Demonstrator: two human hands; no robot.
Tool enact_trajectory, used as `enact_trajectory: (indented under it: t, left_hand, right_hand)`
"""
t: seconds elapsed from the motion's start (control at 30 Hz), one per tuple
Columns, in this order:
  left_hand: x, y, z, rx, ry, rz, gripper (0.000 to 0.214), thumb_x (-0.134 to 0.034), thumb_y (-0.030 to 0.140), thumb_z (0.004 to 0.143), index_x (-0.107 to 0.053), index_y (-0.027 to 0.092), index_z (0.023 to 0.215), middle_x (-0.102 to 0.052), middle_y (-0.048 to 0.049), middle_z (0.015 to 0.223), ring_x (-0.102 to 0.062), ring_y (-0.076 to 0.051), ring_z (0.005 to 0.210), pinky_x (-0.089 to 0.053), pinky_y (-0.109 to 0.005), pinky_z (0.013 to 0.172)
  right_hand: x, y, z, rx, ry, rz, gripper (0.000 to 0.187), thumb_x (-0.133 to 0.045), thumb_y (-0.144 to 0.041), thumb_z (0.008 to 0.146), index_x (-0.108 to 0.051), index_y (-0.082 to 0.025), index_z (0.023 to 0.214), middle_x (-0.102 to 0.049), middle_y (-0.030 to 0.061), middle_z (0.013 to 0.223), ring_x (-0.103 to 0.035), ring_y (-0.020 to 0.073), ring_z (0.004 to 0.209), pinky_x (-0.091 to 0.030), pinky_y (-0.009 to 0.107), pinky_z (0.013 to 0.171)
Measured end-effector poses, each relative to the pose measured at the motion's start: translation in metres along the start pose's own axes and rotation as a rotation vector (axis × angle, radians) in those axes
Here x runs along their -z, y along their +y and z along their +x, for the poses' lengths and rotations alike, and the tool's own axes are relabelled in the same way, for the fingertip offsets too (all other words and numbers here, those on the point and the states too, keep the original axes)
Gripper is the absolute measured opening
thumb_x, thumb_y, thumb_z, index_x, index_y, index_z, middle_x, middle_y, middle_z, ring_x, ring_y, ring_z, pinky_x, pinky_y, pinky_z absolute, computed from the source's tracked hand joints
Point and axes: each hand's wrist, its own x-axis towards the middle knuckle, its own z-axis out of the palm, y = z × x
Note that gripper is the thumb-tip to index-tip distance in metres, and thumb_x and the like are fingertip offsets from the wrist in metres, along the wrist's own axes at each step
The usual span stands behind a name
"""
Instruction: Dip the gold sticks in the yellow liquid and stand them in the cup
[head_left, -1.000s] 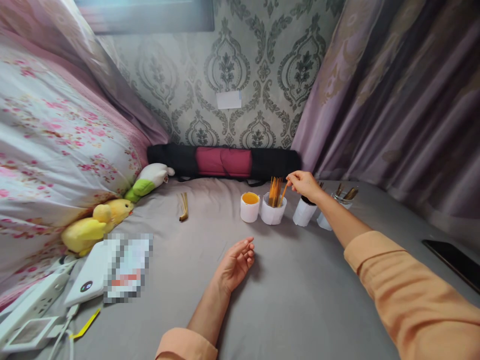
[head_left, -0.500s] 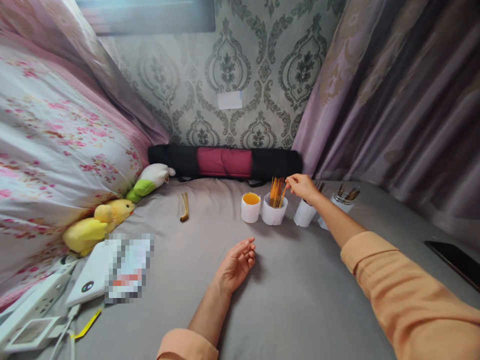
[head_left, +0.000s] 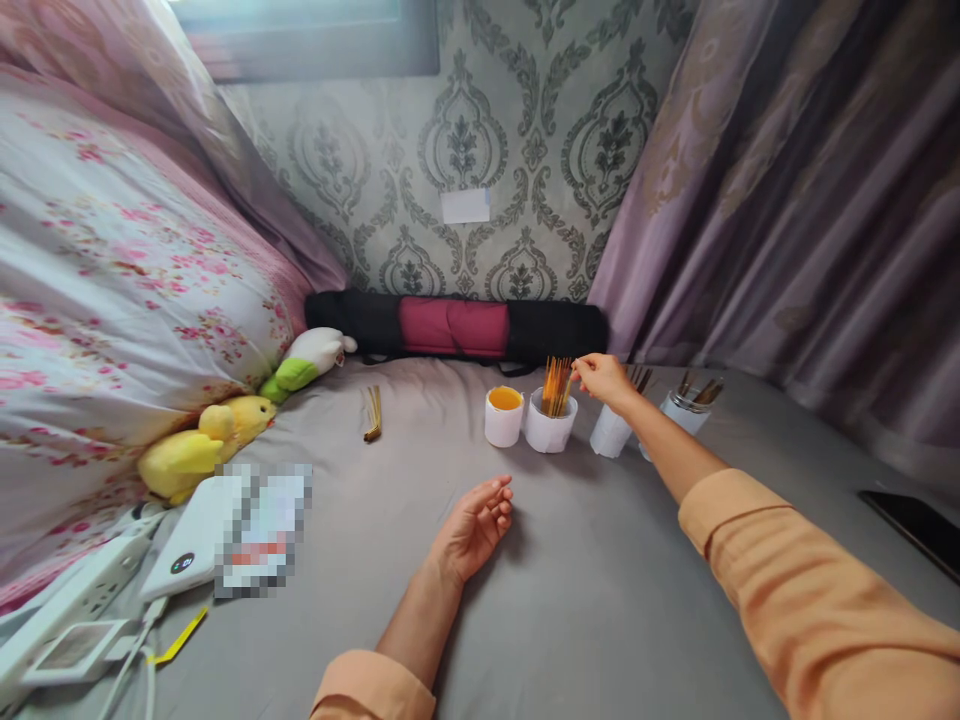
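My right hand (head_left: 602, 378) is closed in a pinch on a thin stick (head_left: 568, 384) at the right side of a bundle of orange-topped sticks (head_left: 555, 372). The bundle stands upright in a wide white cup (head_left: 550, 434). Just left of it, a white cup with an orange inside (head_left: 503, 428) stands on the grey sheet. Resting on the sheet nearer to me, my left hand (head_left: 478, 525) is loosely curled with nothing in it. Under my right forearm are a slim white container (head_left: 611, 432) and a white-wrapped jar (head_left: 686, 408), both holding darker sticks.
A small brown bunch of thin sticks (head_left: 373, 415) lies left of the cups. Behind is a long black and red bag (head_left: 454, 326). Plush toys (head_left: 206, 447), a white power bank (head_left: 196, 530) and a power strip (head_left: 82, 595) lie at left, a black phone (head_left: 911, 522) at right.
The view has shifted slightly. My right hand stays pinched at the bundle's right side, where the stick now looks browner and less orange. My left hand has not moved.
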Motion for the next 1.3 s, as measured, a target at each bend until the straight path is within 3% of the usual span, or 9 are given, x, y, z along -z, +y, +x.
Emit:
enact_trajectory:
  t: [0.5, 0.9, 1.13, 1.3]
  left_hand:
    - [0.004, -0.001, 0.004, 0.005, -0.015, -0.003, 0.024, -0.063, 0.016, 0.073, -0.060, 0.009, 0.096, -0.056, -0.0037, 0.077, -0.051, -0.005, 0.060, -0.042, -0.016, 0.051]
    - [0.006, 0.001, 0.005, -0.006, -0.024, -0.001, 0.023, -0.063, 0.014, 0.073, -0.061, 0.008, 0.096, -0.056, -0.0031, 0.076, -0.052, -0.005, 0.060, -0.043, -0.015, 0.051]
    - [0.009, 0.002, 0.006, -0.025, -0.033, -0.013, 0.024, -0.063, 0.013, 0.073, -0.060, 0.008, 0.097, -0.057, -0.0033, 0.076, -0.052, -0.005, 0.059, -0.043, -0.015, 0.051]
    - [0.010, 0.003, 0.008, -0.063, -0.015, -0.039, 0.022, -0.062, 0.012, 0.073, -0.060, 0.008, 0.095, -0.057, -0.0033, 0.075, -0.052, -0.005, 0.059, -0.043, -0.015, 0.050]
  right_hand:
    - [0.003, -0.003, -0.020, -0.037, -0.010, 0.105, 0.018, -0.045, -0.018, 0.081, -0.061, -0.011, 0.087, -0.068, 0.0084, 0.079, -0.055, 0.0069, 0.043, -0.036, 0.014, 0.033]
    - [0.005, -0.015, -0.054, -0.018, 0.103, 0.187, 0.021, -0.044, -0.025, 0.080, -0.060, -0.012, 0.085, -0.066, 0.0072, 0.074, -0.052, 0.0075, 0.041, -0.035, 0.016, 0.034]
    - [-0.008, -0.015, -0.086, 0.034, 0.146, 0.304, 0.030, -0.045, -0.040, 0.080, -0.060, -0.014, 0.081, -0.060, 0.0022, 0.062, -0.049, 0.0072, 0.040, -0.036, 0.019, 0.039]
    - [-0.032, -0.021, -0.117, 0.017, 0.056, 0.424, 0.035, -0.045, -0.048, 0.078, -0.059, -0.015, 0.080, -0.057, 0.0004, 0.059, -0.047, 0.0079, 0.040, -0.036, 0.020, 0.038]
